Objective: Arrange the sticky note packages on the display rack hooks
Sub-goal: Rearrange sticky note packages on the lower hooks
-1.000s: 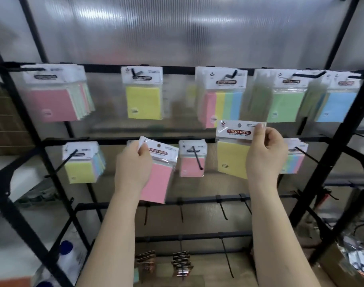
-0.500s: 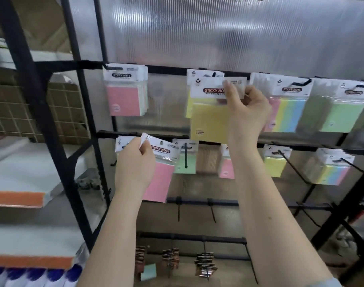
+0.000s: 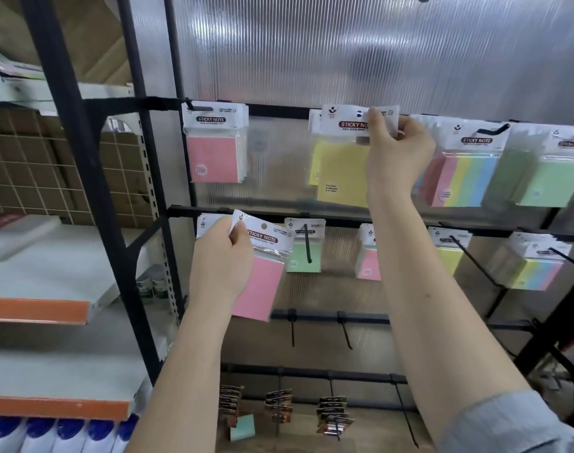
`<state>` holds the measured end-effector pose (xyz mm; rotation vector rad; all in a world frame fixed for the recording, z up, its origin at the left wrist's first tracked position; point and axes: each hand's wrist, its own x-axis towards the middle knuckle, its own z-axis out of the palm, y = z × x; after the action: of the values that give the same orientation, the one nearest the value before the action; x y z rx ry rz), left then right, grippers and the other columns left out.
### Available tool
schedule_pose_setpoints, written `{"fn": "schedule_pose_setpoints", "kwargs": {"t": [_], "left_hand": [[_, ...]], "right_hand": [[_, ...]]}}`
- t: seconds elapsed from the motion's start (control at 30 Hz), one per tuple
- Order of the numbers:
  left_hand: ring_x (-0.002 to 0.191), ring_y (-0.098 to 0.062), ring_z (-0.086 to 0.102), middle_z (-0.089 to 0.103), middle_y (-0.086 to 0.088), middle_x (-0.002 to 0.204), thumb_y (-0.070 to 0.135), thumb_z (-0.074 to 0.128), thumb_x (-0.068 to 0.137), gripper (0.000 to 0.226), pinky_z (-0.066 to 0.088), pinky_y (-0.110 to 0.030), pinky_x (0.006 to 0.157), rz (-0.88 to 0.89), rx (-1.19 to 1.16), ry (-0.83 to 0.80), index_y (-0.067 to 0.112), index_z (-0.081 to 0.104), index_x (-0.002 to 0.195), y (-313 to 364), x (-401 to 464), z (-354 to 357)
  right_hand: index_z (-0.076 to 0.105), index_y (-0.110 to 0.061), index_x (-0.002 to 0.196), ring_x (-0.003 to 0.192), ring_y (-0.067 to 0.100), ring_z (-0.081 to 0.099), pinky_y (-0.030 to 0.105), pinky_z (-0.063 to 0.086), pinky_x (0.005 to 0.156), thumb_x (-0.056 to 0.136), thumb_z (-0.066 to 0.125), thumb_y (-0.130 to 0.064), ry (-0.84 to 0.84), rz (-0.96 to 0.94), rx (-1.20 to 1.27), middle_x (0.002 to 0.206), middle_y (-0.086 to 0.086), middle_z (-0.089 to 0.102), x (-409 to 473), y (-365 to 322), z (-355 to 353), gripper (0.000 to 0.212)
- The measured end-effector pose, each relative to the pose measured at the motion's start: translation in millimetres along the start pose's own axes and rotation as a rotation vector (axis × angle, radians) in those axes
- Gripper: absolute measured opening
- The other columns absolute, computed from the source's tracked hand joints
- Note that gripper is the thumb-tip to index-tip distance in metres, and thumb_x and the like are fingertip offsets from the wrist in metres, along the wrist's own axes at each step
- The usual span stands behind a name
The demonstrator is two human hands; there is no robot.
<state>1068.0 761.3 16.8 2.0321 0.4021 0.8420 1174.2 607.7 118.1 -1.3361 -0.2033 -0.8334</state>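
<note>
While the right hand [image 3: 397,152] pinches the white header card of a yellow sticky note package [image 3: 342,165] between thumb and curled fingers, that package sits up against the top rail [image 3: 279,110] of the black display rack, its header overlapping the rail's lower edge; whether its hole is on a hook cannot be told. At nine o'clock from it, across a bare stretch of rail, a pink package [image 3: 215,148] hangs from a hook. At three o'clock, just beside the right hand, hangs a multicolour package [image 3: 465,168], and past it a green package [image 3: 547,178], leaving little room on that side. At seven o'clock, in front of the second rail [image 3: 344,220], the left hand [image 3: 221,259] grips a second pink package [image 3: 262,279] by the upper left corner of its header, fingers curled round the card, the pack tilted with its lower edge swung to the right. Close at three o'clock of that pack a small green package [image 3: 303,251] hangs on a hook, then a small pink package [image 3: 370,259]. Below, at six o'clock, two bare hooks [image 3: 346,331] jut from the third rail with open space around them. Far at nine o'clock stand orange-edged shelves [image 3: 37,310].
</note>
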Motion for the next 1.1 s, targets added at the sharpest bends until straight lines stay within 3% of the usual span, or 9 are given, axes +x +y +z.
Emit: {"fn": "schedule_pose_setpoints", "kwargs": {"t": [0.17, 0.3, 0.4, 0.5, 0.63, 0.83, 0.93, 1.0, 1.1], "left_hand": [[0.084, -0.039, 0.061, 0.062, -0.021, 0.092, 0.029, 0.034, 0.100, 0.037, 0.046, -0.042, 0.060, 0.020, 0.007, -0.002, -0.002, 0.052, 0.094, 2.9, 0.6, -3.3], [0.082, -0.035, 0.062, 0.063, -0.018, 0.091, 0.030, 0.034, 0.100, 0.036, 0.051, -0.049, 0.065, 0.025, 0.001, -0.001, 0.001, 0.053, 0.093, 5.4, 0.9, -5.0], [0.082, -0.036, 0.062, 0.064, -0.017, 0.090, 0.030, 0.034, 0.100, 0.035, 0.051, -0.049, 0.065, 0.020, -0.002, 0.002, 0.002, 0.052, 0.091, 4.8, 1.5, -4.3], [0.080, -0.036, 0.062, 0.064, -0.017, 0.088, 0.030, 0.035, 0.100, 0.033, 0.049, -0.042, 0.059, 0.014, -0.012, 0.022, 0.003, 0.051, 0.089, 3.6, 5.0, -3.1], [0.059, -0.008, 0.063, 0.062, 0.000, 0.074, 0.029, 0.036, 0.100, 0.030, 0.044, -0.021, 0.045, 0.024, -0.008, 0.042, 0.006, 0.051, 0.086, 2.3, 13.7, 1.3], [0.053, 0.004, 0.059, 0.054, 0.011, 0.065, 0.026, 0.037, 0.100, 0.031, 0.034, -0.009, 0.035, 0.014, -0.012, 0.111, 0.010, 0.047, 0.076, 8.7, 28.1, 11.1], [0.052, 0.016, 0.053, 0.050, 0.011, 0.064, 0.027, 0.036, 0.100, 0.031, 0.031, -0.005, 0.034, 0.001, -0.004, 0.146, 0.015, 0.042, 0.072, 10.2, 36.1, 14.1], [0.055, 0.009, 0.058, 0.054, 0.014, 0.072, 0.031, 0.035, 0.100, 0.027, 0.032, -0.004, 0.034, -0.033, 0.005, 0.150, 0.016, 0.048, 0.082, 9.0, 42.4, 13.4], [0.057, 0.002, 0.060, 0.056, 0.014, 0.075, 0.032, 0.035, 0.100, 0.026, 0.033, -0.003, 0.035, -0.021, -0.013, 0.181, 0.015, 0.051, 0.087, 6.0, 50.1, 11.2]], "right_hand": [[0.048, -0.012, 0.062, 0.057, 0.008, 0.068, 0.016, 0.033, 0.045, 0.083, 0.066, -0.020, -0.032, 0.075, -0.019, 0.056, -0.002, 0.049, 4.4, 8.1, -0.2, 0.029], [0.043, -0.015, 0.063, 0.059, 0.005, 0.068, 0.021, 0.031, 0.050, 0.085, 0.066, -0.025, -0.068, 0.130, -0.028, 0.063, 0.004, 0.049, 8.0, 18.2, 2.8, 0.033], [0.046, -0.018, 0.061, 0.062, 0.010, 0.066, 0.019, 0.032, 0.049, 0.086, 0.067, -0.028, -0.067, 0.143, -0.044, 0.057, -0.006, 0.048, 15.8, 23.5, 8.8, 0.035], [0.045, -0.018, 0.060, 0.057, 0.010, 0.050, 0.013, 0.028, 0.042, 0.087, 0.066, -0.026, -0.069, 0.157, -0.086, 0.056, -0.008, 0.044, 25.3, 31.1, 18.1, 0.035], [0.035, -0.020, 0.059, 0.052, 0.007, 0.029, 0.011, 0.030, 0.042, 0.087, 0.065, -0.024, -0.045, 0.152, -0.155, 0.060, -0.007, 0.037, 35.7, 42.4, 30.9, 0.041], [0.043, -0.027, 0.059, 0.054, 0.002, 0.039, 0.014, 0.029, 0.048, 0.088, 0.063, -0.029, -0.044, 0.189, -0.222, 0.063, -0.012, 0.046, 50.8, 54.7, 40.2, 0.036], [0.050, -0.025, 0.069, 0.065, 0.004, 0.048, 0.017, 0.034, 0.056, 0.088, 0.063, -0.028, -0.040, 0.179, -0.203, 0.077, -0.011, 0.056, 54.4, 59.5, 43.5, 0.024], [0.052, -0.025, 0.085, 0.078, 0.005, 0.053, 0.012, 0.034, 0.058, 0.087, 0.064, -0.026, -0.013, 0.178, -0.161, 0.093, -0.008, 0.059, 55.4, 60.7, 44.4, 0.012], [0.055, -0.025, 0.103, 0.087, 0.002, 0.051, 0.008, 0.035, 0.059, 0.086, 0.067, -0.026, 0.043, 0.180, -0.099, 0.105, -0.008, 0.057, 52.9, 64.2, 41.8, 0.021]]}}
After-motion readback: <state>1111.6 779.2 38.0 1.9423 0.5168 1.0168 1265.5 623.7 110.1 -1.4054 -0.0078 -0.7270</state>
